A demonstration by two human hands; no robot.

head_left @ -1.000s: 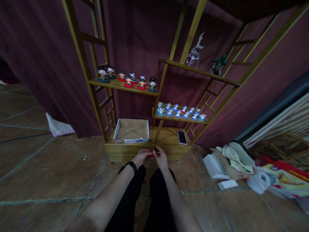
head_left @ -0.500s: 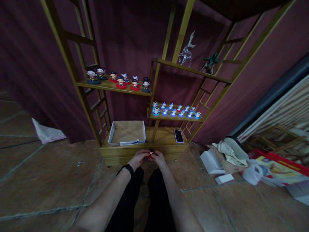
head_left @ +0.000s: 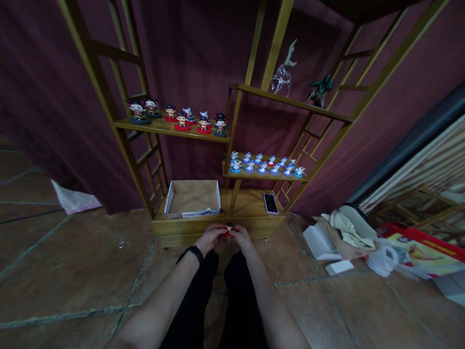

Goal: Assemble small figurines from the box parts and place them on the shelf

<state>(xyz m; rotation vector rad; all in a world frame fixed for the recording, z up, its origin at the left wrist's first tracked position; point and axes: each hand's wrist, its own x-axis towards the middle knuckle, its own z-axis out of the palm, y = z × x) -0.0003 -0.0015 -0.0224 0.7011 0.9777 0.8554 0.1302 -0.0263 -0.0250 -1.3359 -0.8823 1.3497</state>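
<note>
Between my two hands is a small figurine (head_left: pixel 229 228) with black hair and a red base. My left hand (head_left: pixel 211 237) grips it from the left, and a dark band circles that wrist. From the other side my right hand (head_left: pixel 240 236) pinches the same figurine. Both hands are in front of the wooden shelf's low base (head_left: pixel 192 228). Similar figurines (head_left: pixel 181 121) on red or dark bases stand on the left shelf (head_left: pixel 163 127). Several blue and white figurines (head_left: pixel 262 167) fill the lower right shelf in two rows.
An open cardboard box (head_left: pixel 192 194) sits on the shelf's bottom board, with a phone (head_left: pixel 271 203) to its right. A clear deer ornament (head_left: pixel 282 77) and a dark green figure (head_left: pixel 320 91) stand high right. White boxes (head_left: pixel 321 242) and a plastic bag (head_left: pixel 383 259) lie on the floor.
The view has shifted slightly. Both hands keep hold of the figurine in nearly the same place; nothing on the shelves has moved.
</note>
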